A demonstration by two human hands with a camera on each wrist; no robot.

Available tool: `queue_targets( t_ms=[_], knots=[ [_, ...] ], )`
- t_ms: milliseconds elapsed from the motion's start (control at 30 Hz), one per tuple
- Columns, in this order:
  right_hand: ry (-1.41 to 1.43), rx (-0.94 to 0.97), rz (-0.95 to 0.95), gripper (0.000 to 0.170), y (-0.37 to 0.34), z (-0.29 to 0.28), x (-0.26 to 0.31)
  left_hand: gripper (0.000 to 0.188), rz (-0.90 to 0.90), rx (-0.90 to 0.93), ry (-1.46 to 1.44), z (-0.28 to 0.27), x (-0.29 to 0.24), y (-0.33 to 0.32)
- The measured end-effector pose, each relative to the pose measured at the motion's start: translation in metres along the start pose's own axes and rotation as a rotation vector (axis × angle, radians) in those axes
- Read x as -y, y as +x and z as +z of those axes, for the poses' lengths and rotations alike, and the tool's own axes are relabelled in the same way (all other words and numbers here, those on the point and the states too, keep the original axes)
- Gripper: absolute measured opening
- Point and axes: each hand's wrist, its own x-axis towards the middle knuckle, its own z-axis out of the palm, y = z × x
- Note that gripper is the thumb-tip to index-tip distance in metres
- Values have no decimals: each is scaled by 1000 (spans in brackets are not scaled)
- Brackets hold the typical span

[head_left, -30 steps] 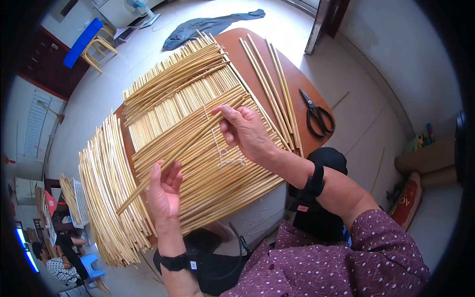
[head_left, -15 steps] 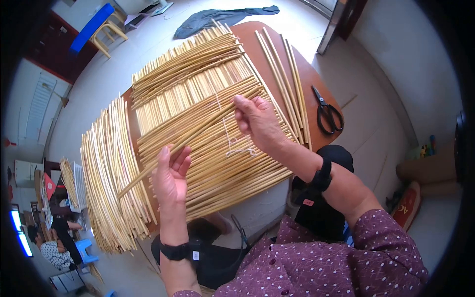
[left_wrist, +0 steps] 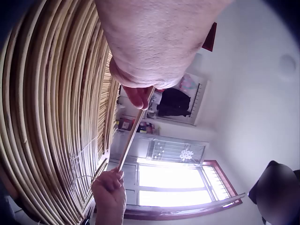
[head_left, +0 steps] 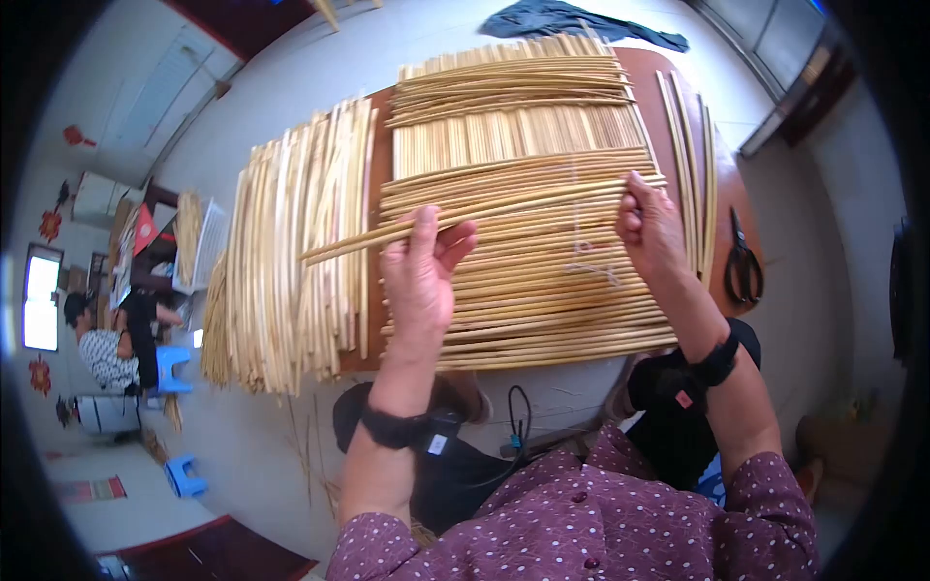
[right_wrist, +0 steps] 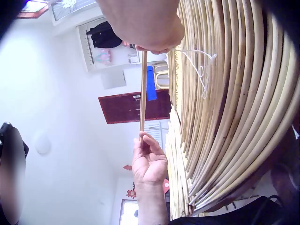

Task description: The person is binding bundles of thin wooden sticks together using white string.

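My right hand point(head_left: 656, 232) pinches thin straw-coloured reed stalks point(head_left: 542, 199) near their right end. Farther left, my left hand point(head_left: 419, 286) holds the same stalks between thumb and fingers, palm turned up, and their left end juts past it over the pile. They look like two stalks lying side by side, raised above a layer of parallel stalks point(head_left: 542, 315) on the table. White string point(head_left: 591, 271) crosses that layer, with a loose looped end. In the right wrist view, the left hand point(right_wrist: 150, 164) shows fingers bent at the stalks.
A thick pile of stalks point(head_left: 291, 242) lies at the table's left. Another bundle point(head_left: 513, 82) rests across the far side. A few loose stalks point(head_left: 690, 160) and black scissors point(head_left: 743, 266) lie on the brown table point(head_left: 728, 189) at right. A person point(head_left: 111, 339) sits far left.
The head view has turned, so the table and stalks now appear more level and farther right. Both hands keep their hold on the stalks.
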Motion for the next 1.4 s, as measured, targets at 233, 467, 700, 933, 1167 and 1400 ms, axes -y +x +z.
queue_targets(
  t_ms=[233,467,700,933,1167,1400],
  knots=[
    [-1,-3,31,19,1,-1,0,20,92,-41,79,-3,-11,-2],
    [12,8,78,17,5,-7,-7,23,117,-54,195,-5,-14,-5],
    [40,7,131,16,11,-14,-9,29,191,-63,277,10,-24,-13],
    [130,-7,200,15,12,-13,-4,19,417,72,383,28,-31,-30],
    [191,33,241,20,16,-18,-4,15,444,44,377,39,-37,-36],
    [241,99,288,20,14,-20,-4,14,520,71,390,40,-36,-40]
  ],
)
